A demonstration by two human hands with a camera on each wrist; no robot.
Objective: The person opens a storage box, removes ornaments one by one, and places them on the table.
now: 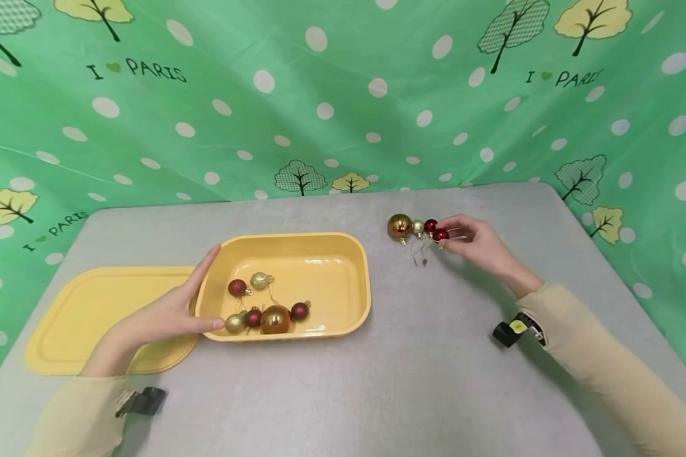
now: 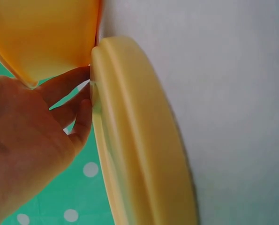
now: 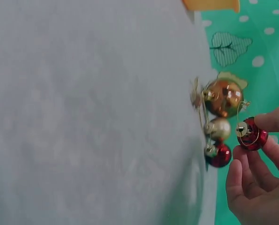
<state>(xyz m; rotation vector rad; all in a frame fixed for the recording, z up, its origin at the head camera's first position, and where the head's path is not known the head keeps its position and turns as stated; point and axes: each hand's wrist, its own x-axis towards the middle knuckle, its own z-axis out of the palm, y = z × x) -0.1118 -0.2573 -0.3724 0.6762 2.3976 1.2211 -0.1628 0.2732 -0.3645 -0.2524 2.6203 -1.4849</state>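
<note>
My left hand grips a yellow plastic tub at its left end, thumb over the front corner and fingers along the outer wall. Several Christmas baubles lie inside, among them a large shiny gold one and a small gold glitter one. At the right, my right hand pinches a small shiny red bauble between thumb and fingers, its gold cap and string showing. Beside it sit another red bauble, a small pale gold one and a large gold one.
A yellow lid lies left of the tub, partly beneath my left forearm. In the left wrist view my fingertips are at the lid's edge. A green polka-dot cloth hangs behind the grey table.
</note>
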